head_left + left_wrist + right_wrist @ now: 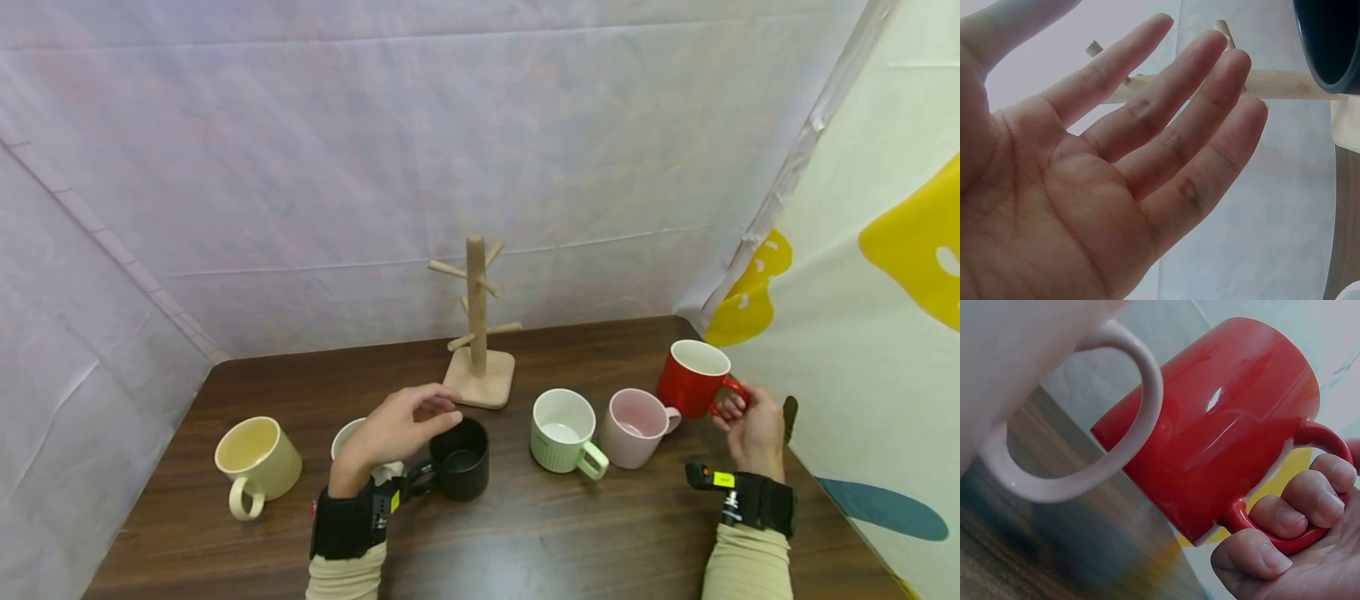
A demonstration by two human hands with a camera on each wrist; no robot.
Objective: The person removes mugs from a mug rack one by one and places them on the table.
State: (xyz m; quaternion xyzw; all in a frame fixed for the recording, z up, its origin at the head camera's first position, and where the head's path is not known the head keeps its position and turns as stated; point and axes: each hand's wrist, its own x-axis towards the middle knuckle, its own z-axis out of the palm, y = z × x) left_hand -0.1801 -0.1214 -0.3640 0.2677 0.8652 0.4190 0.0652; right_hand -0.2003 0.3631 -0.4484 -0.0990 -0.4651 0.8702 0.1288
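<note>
In the head view my right hand [756, 429] grips the handle of a red mug [684, 383] at the table's right side. The right wrist view shows several fingers [1310, 494] curled through that handle. My left hand [401, 429] hovers by a black mug [461, 462], its fingers extended and palm bare in the left wrist view. Under the left hand, a white mug [347, 435] is mostly hidden. Beside the red mug stands a pink mug [628, 433], and left of it a light green mug [558, 437].
A wooden mug tree [477, 308] with bare pegs stands at the back middle of the dark wooden table [540, 533]. Far left is a yellow mug [270, 462]. White cloth [337, 167] hangs behind, and a patterned cloth [862, 375] hangs on the right.
</note>
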